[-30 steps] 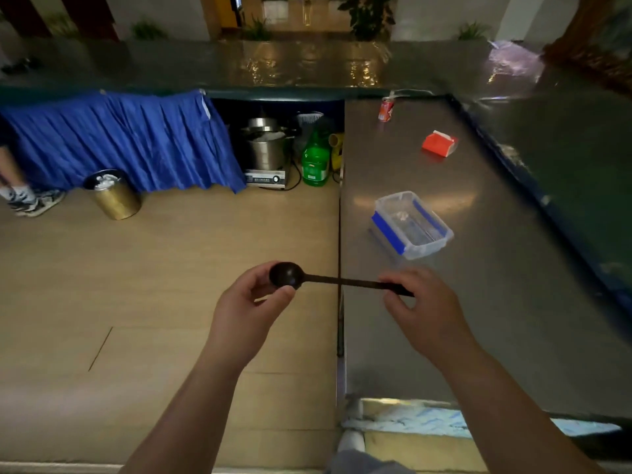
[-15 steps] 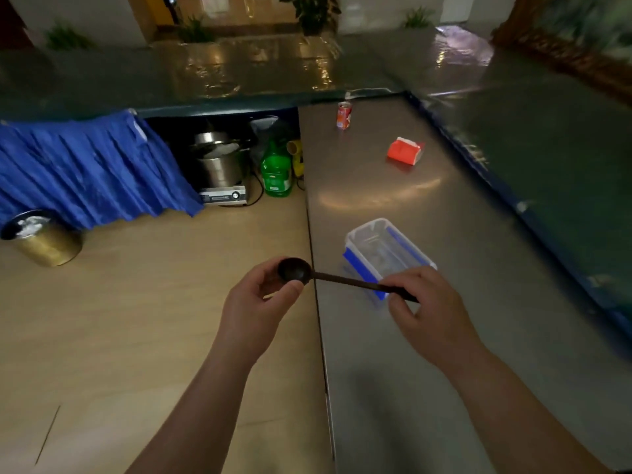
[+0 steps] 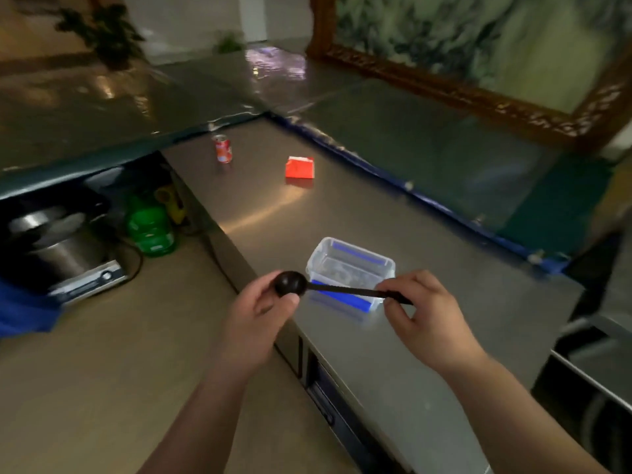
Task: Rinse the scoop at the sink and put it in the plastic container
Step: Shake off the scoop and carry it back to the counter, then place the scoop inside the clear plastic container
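Observation:
A dark, long-handled scoop point(image 3: 328, 288) is held level between both hands, just in front of the plastic container. My left hand point(image 3: 254, 314) grips its round bowl with thumb and fingers. My right hand point(image 3: 424, 313) pinches the far end of the handle. The clear plastic container point(image 3: 350, 265) with blue clips stands open on the steel counter point(image 3: 444, 323), directly behind the handle. No sink is in view.
A red can point(image 3: 223, 148) and a red carton point(image 3: 300, 167) stand further back on the counter. On the floor to the left are a green bottle point(image 3: 152, 230) and a steel pot point(image 3: 54, 246) on a cooker. A raised ledge with blue edging point(image 3: 410, 191) borders the counter's right side.
The view has swung right and moved closer to the counter. Both hands kept hold of the scoop and now carry it right in front of the container.

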